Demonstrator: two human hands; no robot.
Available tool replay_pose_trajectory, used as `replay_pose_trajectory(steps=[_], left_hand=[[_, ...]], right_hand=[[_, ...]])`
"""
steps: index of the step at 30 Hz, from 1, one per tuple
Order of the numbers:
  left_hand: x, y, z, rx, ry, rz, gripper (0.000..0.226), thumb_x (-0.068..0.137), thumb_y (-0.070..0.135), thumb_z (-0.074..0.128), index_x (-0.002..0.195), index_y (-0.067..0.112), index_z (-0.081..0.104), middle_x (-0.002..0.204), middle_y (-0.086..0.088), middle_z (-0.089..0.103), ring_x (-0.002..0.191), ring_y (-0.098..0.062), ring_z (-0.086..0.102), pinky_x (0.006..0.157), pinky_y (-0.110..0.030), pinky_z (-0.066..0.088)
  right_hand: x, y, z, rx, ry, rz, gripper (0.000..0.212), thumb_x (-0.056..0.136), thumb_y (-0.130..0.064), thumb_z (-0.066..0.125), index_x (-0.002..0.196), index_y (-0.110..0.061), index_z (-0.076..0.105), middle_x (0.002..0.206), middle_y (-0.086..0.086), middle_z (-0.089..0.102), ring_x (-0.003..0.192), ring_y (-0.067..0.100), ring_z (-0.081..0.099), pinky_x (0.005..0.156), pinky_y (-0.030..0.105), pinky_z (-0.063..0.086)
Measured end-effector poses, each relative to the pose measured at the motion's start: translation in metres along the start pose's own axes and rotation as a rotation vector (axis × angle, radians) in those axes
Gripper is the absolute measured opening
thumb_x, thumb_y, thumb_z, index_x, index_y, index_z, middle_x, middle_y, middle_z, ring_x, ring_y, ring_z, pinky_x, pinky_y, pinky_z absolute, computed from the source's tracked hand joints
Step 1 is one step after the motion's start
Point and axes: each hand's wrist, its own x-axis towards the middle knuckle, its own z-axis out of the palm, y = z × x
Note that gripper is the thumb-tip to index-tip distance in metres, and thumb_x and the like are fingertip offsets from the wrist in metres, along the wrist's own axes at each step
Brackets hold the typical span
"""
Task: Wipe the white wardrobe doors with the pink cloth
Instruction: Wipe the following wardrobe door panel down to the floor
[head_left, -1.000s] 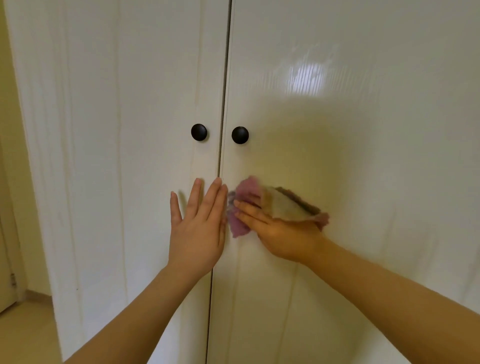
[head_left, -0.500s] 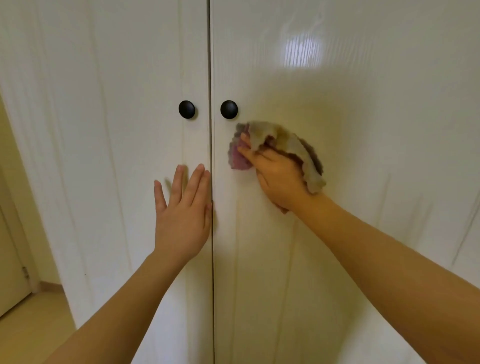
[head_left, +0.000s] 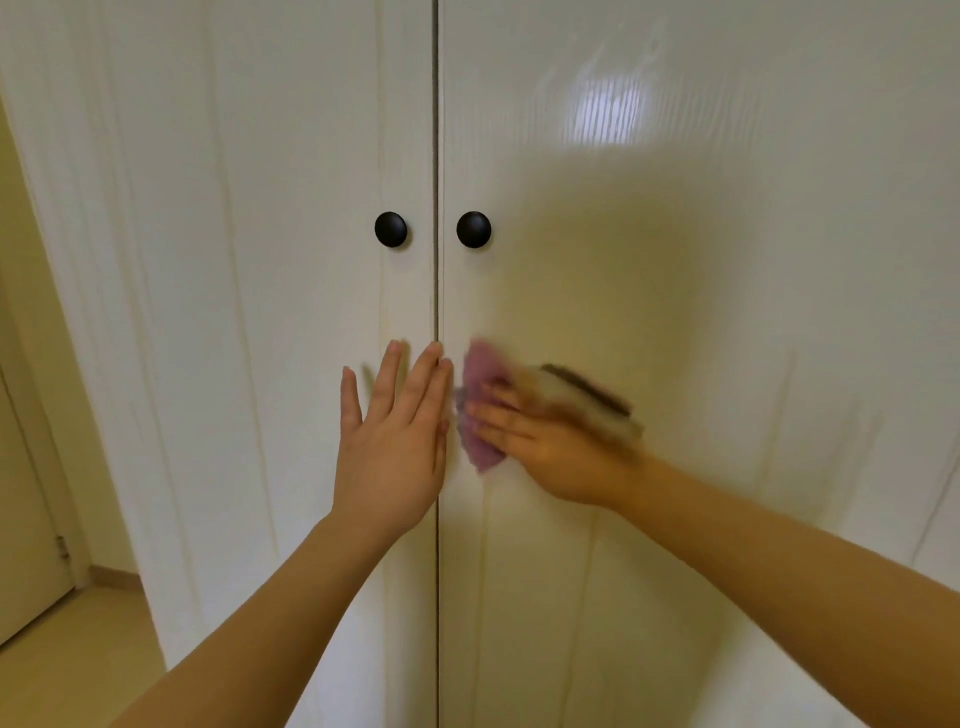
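Observation:
Two white wardrobe doors fill the view, the left door (head_left: 270, 312) and the right door (head_left: 727, 312), meeting at a vertical seam. My left hand (head_left: 395, 441) lies flat on the left door beside the seam, fingers spread and pointing up. My right hand (head_left: 550, 447) presses the pink cloth (head_left: 480, 395) against the right door just right of the seam, below the knobs. The cloth is crumpled, with a beige and brown part bunched over my knuckles. Both hand and cloth are motion-blurred.
Two round black knobs (head_left: 390, 229) (head_left: 473, 229) sit either side of the seam, above my hands. At the far left a cream wall and a room door (head_left: 26, 519) stand beside a strip of pale floor (head_left: 78, 665).
My right hand has swept the cloth down from just under the right knob to a spot level with my left hand. The left hand has stayed flat on the left door.

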Motion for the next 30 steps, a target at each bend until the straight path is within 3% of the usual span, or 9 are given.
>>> replay_pose_trajectory(steps=[2, 4, 7, 9, 14, 17, 24, 27, 30], left_hand=[[0.004, -0.002, -0.002, -0.007, 0.014, 0.005, 0.051, 0.092, 0.024, 0.031, 0.136, 0.007, 0.049, 0.144, -0.009, 0.045, 0.136, -0.03, 0.024, 0.107, -0.054, 0.012], [0.009, -0.002, -0.003, -0.006, 0.032, 0.004, 0.051, 0.092, 0.023, 0.031, 0.136, 0.006, 0.049, 0.143, -0.008, 0.046, 0.135, -0.03, 0.024, 0.107, -0.053, 0.012], [0.014, 0.009, -0.003, -0.036, 0.047, 0.008, 0.051, 0.091, 0.022, 0.031, 0.136, 0.005, 0.049, 0.144, -0.008, 0.045, 0.136, -0.03, 0.024, 0.108, -0.054, 0.012], [0.014, 0.02, -0.003, -0.06, 0.055, 0.03, 0.05, 0.092, 0.022, 0.031, 0.136, 0.006, 0.049, 0.145, -0.008, 0.044, 0.136, -0.029, 0.024, 0.108, -0.055, 0.013], [0.017, 0.034, 0.001, -0.083, 0.057, 0.059, 0.049, 0.093, 0.023, 0.032, 0.137, 0.006, 0.048, 0.146, -0.006, 0.043, 0.137, -0.029, 0.025, 0.11, -0.054, 0.014], [0.02, 0.046, 0.004, -0.115, 0.058, 0.06, 0.049, 0.094, 0.023, 0.031, 0.137, 0.006, 0.047, 0.146, -0.007, 0.043, 0.137, -0.029, 0.026, 0.111, -0.053, 0.012], [0.025, 0.064, 0.007, -0.147, 0.104, 0.098, 0.048, 0.094, 0.023, 0.033, 0.138, 0.007, 0.043, 0.145, -0.008, 0.043, 0.136, -0.03, 0.028, 0.108, -0.056, 0.017], [0.028, 0.07, 0.008, -0.147, 0.118, 0.084, 0.048, 0.094, 0.022, 0.034, 0.137, 0.005, 0.046, 0.145, -0.008, 0.044, 0.136, -0.03, 0.027, 0.11, -0.055, 0.013], [0.027, 0.079, 0.008, -0.166, 0.122, 0.103, 0.048, 0.093, 0.021, 0.035, 0.137, 0.005, 0.046, 0.145, -0.009, 0.043, 0.136, -0.03, 0.028, 0.11, -0.055, 0.012]], right_hand=[[0.013, 0.0, -0.033, 0.414, -0.018, 0.127, 0.016, 0.094, -0.022, 0.056, 0.098, -0.012, 0.068, 0.094, 0.005, 0.07, 0.097, 0.022, 0.064, 0.092, 0.035, 0.049], [0.028, 0.019, -0.066, 0.424, 0.215, 0.165, 0.016, 0.092, -0.012, 0.056, 0.082, -0.013, 0.068, 0.088, 0.01, 0.068, 0.09, 0.024, 0.064, 0.089, 0.037, 0.047], [0.023, 0.036, -0.073, -0.328, 0.451, 0.095, 0.035, 0.09, -0.003, 0.037, 0.109, -0.002, 0.067, 0.117, 0.022, 0.062, 0.112, 0.035, 0.054, 0.106, 0.036, 0.028], [-0.014, 0.033, -0.037, -0.591, 0.216, -0.029, 0.043, 0.085, -0.002, 0.034, 0.116, -0.003, 0.064, 0.121, 0.014, 0.062, 0.113, 0.034, 0.057, 0.103, 0.04, 0.027], [-0.051, 0.036, -0.062, 0.042, 0.087, 0.151, 0.025, 0.095, -0.016, 0.051, 0.115, -0.022, 0.064, 0.109, -0.004, 0.068, 0.108, 0.013, 0.059, 0.099, 0.032, 0.041], [-0.051, 0.057, -0.087, -0.313, 0.328, 0.243, 0.037, 0.092, -0.008, 0.038, 0.127, -0.01, 0.052, 0.129, 0.014, 0.056, 0.125, 0.025, 0.04, 0.112, 0.034, 0.021], [-0.083, 0.041, -0.078, -0.484, -0.157, 0.009, 0.044, 0.099, 0.004, 0.022, 0.142, 0.001, 0.028, 0.15, 0.011, 0.023, 0.138, 0.014, 0.028, 0.115, 0.028, 0.011], [-0.06, 0.053, -0.109, -0.361, 0.244, 0.372, 0.047, 0.084, 0.006, 0.033, 0.128, 0.006, 0.049, 0.132, 0.027, 0.048, 0.129, 0.036, 0.037, 0.111, 0.033, 0.02], [-0.08, 0.05, -0.074, -0.536, 0.137, 0.161, 0.044, 0.084, -0.006, 0.036, 0.125, -0.005, 0.051, 0.128, 0.014, 0.056, 0.123, 0.03, 0.037, 0.109, 0.035, 0.019]])
